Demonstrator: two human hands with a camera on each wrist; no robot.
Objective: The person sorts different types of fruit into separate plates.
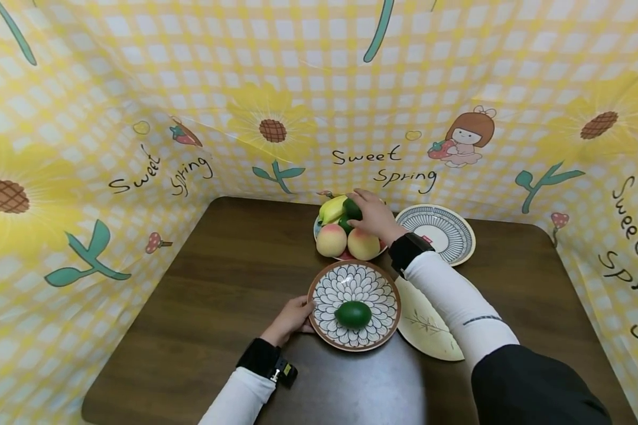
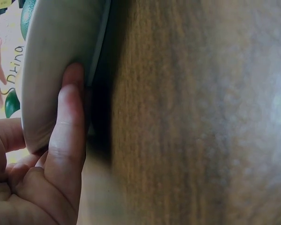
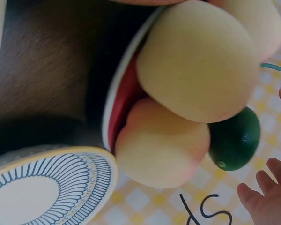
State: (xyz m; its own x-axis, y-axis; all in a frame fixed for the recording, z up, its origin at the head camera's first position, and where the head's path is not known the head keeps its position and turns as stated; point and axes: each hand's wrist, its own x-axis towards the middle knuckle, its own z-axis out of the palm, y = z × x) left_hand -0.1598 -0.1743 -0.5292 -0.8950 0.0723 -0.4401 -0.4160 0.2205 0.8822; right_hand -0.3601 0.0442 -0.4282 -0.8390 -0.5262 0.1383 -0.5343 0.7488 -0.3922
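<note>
A person's left hand point(image 1: 291, 317) pinches the near-left rim of the petal-patterned bowl point(image 1: 353, 280), some fingers braced against its underside; one green avocado point(image 1: 353, 315) lies inside that bowl. Just beyond the bowl, the right hand point(image 1: 377, 218) reaches over a red-lined fruit plate point(image 3: 125, 101), its fingers spread, beside another avocado point(image 3: 236, 138) and above two pale peaches point(image 1: 331, 240). The step in hand looks like selecting a second fruit while steadying the bowl. The next move seems to call for curling those spread fingers around the nearer avocado without nudging the peaches, then lifting clear towards the bowl.
</note>
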